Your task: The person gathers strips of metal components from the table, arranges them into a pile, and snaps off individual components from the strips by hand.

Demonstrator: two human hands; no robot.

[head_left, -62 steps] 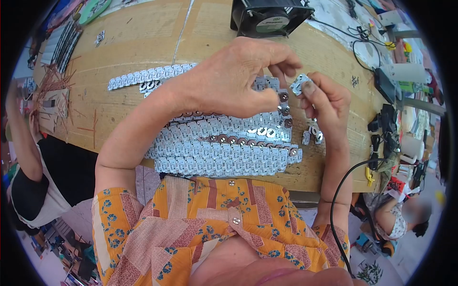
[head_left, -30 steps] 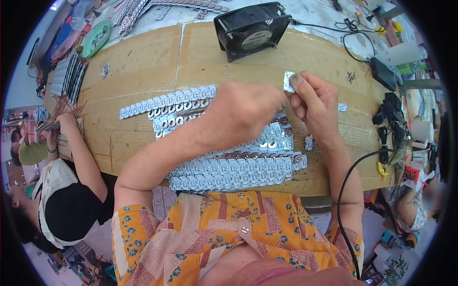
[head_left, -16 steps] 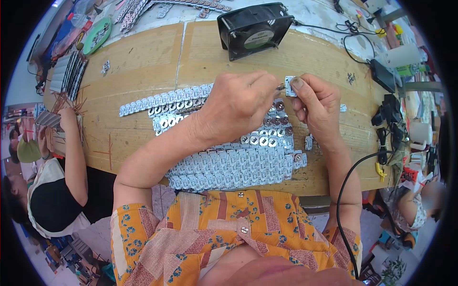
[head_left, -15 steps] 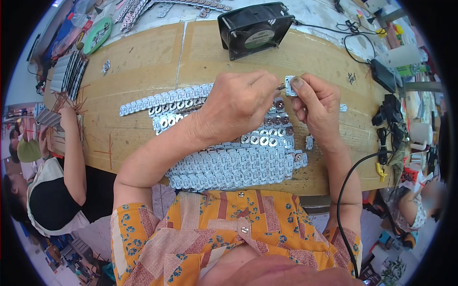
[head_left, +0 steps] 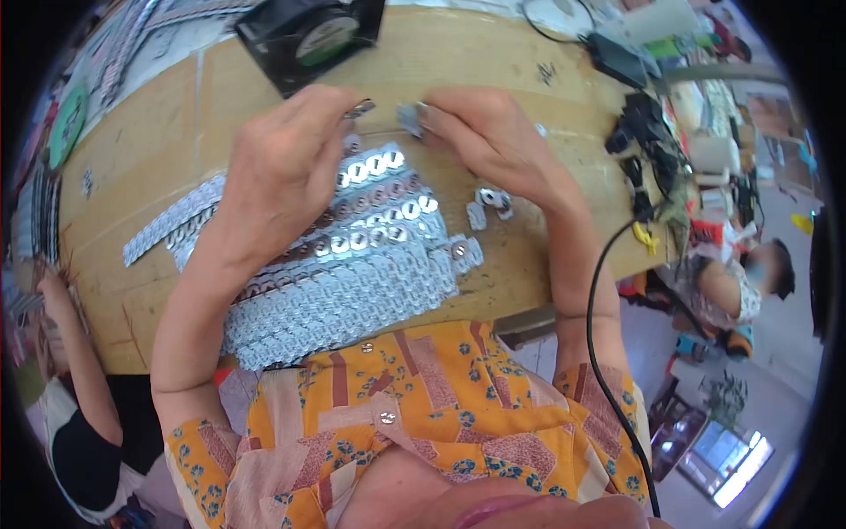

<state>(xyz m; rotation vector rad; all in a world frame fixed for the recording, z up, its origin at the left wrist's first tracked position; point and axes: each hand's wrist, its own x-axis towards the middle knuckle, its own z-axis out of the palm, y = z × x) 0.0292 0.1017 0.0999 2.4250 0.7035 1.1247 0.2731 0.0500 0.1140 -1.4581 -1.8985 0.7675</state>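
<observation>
My left hand point(head_left: 291, 159) is closed, gripping a small dark, shiny metal piece point(head_left: 359, 108) whose kind is too small to make out. Opposite it, my right hand point(head_left: 493, 137) pinches a small silvery metal plate point(head_left: 409, 120) between thumb and fingers. A gap separates the two hands. Rows of linked silvery metal plates point(head_left: 352, 291) lie below my left hand and forearm, which partly cover them. Some rows carry round, shiny or brownish discs point(head_left: 379, 196). Several loose metal plates point(head_left: 477, 217) rest on the table beneath my right wrist.
A black fan point(head_left: 308, 40) stands at the back of the cardboard-covered table point(head_left: 493, 282). A black cable point(head_left: 592, 326) runs past my right arm. Black adapters point(head_left: 643, 128) and a yellow clip point(head_left: 646, 236) lie at right. Another person's arm point(head_left: 84, 361) reaches in at left.
My hands have moved apart; before, they met at the small plate. The whole view has swung, so the table and fan appear further left. More loose plates show near my right wrist.
</observation>
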